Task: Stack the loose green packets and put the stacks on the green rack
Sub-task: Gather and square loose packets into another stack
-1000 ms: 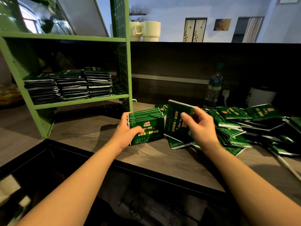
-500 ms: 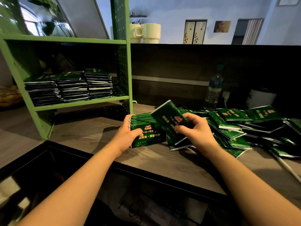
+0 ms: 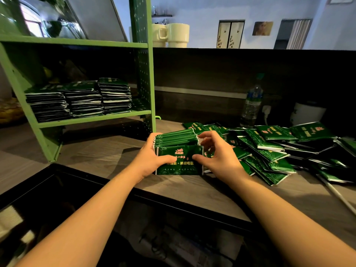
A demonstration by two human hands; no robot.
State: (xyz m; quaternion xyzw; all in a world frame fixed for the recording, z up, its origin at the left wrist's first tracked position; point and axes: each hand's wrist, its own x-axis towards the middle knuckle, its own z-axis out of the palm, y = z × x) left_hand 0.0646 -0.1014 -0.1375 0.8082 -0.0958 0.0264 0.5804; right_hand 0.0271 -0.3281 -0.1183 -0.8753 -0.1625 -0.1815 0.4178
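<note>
A bundle of green packets (image 3: 178, 151) is being squared upright at the desk's (image 3: 100, 151) near edge, gripped between left hand (image 3: 152, 157) and right hand (image 3: 217, 155); it is probably being readied for carrying to the green rack (image 3: 92, 118).

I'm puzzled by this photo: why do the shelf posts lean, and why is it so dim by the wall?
Head view: the wide-angle lens bends the green rack posts; the dark back panel lies in shadow, dimming the water bottle; the glossy loose packets and the held stack catch highlights; the black surface shows reflections.
</note>
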